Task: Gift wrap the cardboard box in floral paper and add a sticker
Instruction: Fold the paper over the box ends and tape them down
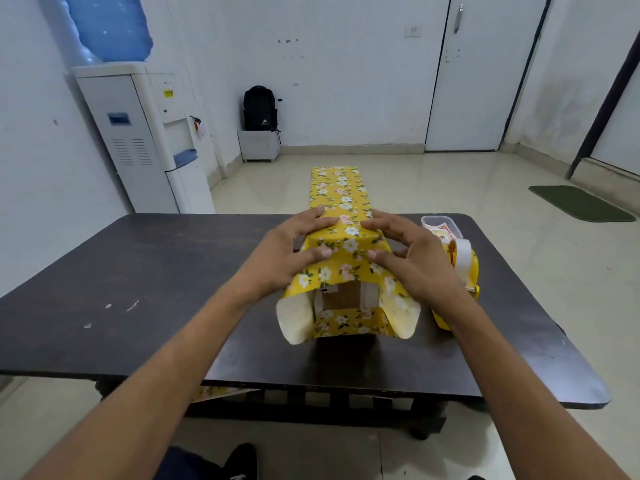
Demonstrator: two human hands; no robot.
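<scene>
The yellow floral wrapping paper (341,199) already runs round the long brown cardboard box (346,296), centre frame on the dark wooden desk (138,289); its near end gapes, flaps unfolded, no sticker visible, so end folds and sticker seemingly remain; left grip (298,251) and right grip (412,254) press spread fingers on top, clasping nothing; a white tape roll (460,258) crowds the right; bare desk lies left, front edge near.

A single wide-angle camera, worn on the person's head, faces forward and down along both forearms, close above the left hand (294,252) and right hand (415,263) at a dark table (138,271), tiled floor (450,181) and white wall (346,81) well beyond.
</scene>
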